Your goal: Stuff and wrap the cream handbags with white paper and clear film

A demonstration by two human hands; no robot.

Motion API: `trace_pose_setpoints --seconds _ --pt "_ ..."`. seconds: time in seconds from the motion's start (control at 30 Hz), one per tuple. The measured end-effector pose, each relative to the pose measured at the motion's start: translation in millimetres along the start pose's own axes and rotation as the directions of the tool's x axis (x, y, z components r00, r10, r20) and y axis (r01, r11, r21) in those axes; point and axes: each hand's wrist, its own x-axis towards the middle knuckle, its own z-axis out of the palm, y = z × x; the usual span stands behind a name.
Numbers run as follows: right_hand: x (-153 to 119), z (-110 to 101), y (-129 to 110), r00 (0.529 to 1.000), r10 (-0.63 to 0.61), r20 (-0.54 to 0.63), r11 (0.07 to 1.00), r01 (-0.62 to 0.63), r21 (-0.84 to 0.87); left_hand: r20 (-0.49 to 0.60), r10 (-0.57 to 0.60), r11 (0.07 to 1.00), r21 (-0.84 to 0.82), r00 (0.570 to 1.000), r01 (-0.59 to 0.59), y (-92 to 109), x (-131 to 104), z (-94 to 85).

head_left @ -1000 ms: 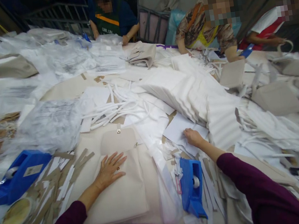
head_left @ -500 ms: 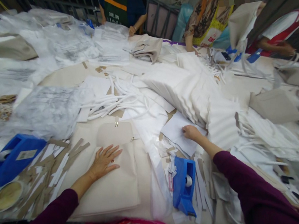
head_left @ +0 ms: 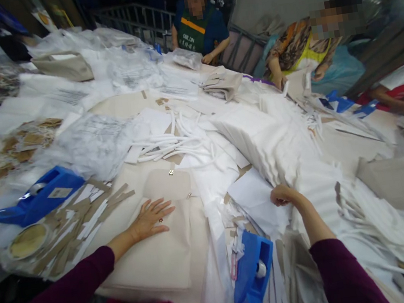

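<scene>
We see the left hand (head_left: 149, 221) spread open, palm down, with nothing in its grip; it lies on a beige bag (head_left: 175, 256) at the lower centre of the frame, probably so that the bag is flat and steady. The right hand (head_left: 283, 195), right of centre, has its fingers curled at the right edge of some white paper (head_left: 252, 197); we cannot tell if the fingers pinch a sheet. The paper lies between the bag and a stack of white foam sheets (head_left: 248, 129), perhaps because there the arm reaches it easily.

Now we count. We find two blue tape dispensers near the hands: one at the left of the frame (head_left: 46, 192), one at the lower centre (head_left: 249, 276). Both seem placed for easy reach. On the bag we count two small metal pieces (head_left: 170, 172), and at the lower left one round tub (head_left: 28, 241). The strips (head_left: 80, 225) beside it are many, and the white cords (head_left: 171, 148) are too tangled for counting. Along the top and right of the frame we count three other people.
</scene>
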Motion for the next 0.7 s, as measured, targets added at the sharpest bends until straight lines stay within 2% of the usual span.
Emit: trace_pose_setpoints --seconds 0.1,0.2,0.3,0.37,0.47,0.57,0.63,0.7 --pt "-10.8 -13.8 -11.3 0.994 -0.04 0.105 0.986 0.022 0.166 0.009 -0.007 1.0 -0.018 1.0 0.007 -1.8 -1.4 3.5" --pt "-22.9 -22.6 -31.9 0.975 -0.14 0.171 0.906 0.057 0.419 -0.016 0.004 0.999 -0.037 1.0 -0.005 -5.1 -3.0 8.3" --pt "-33.4 -18.5 -64.4 0.955 -0.247 0.167 0.834 0.122 0.538 -0.058 0.002 0.997 -0.083 0.998 -0.007 -5.9 -5.7 10.1" --pt "-37.6 -5.6 -93.9 0.93 -0.322 0.178 0.816 0.177 0.551 -0.075 -0.017 0.99 -0.138 0.997 0.006 -4.2 -8.7 9.0" --pt "-39.6 30.3 -150.3 0.913 -0.383 0.143 0.849 0.287 0.443 -0.091 -0.044 0.975 -0.223 0.995 0.022 -0.7 -14.2 5.4" --pt "-42.0 83.3 -215.0 0.881 -0.473 0.029 0.85 0.448 0.276 -0.118 -0.052 0.963 -0.27 0.992 0.018 2.1 -18.8 1.1" --pt "-46.8 123.3 -254.7 0.804 -0.594 -0.035 0.791 0.591 0.157 -0.132 -0.061 0.953 -0.302 0.989 0.019 4.4 -20.4 -1.7" --pt "-53.3 161.5 -285.8 0.704 -0.703 -0.103 0.708 0.706 -0.005 -0.143 -0.098 0.927 -0.373 0.985 0.038 6.5 -20.3 -4.1"
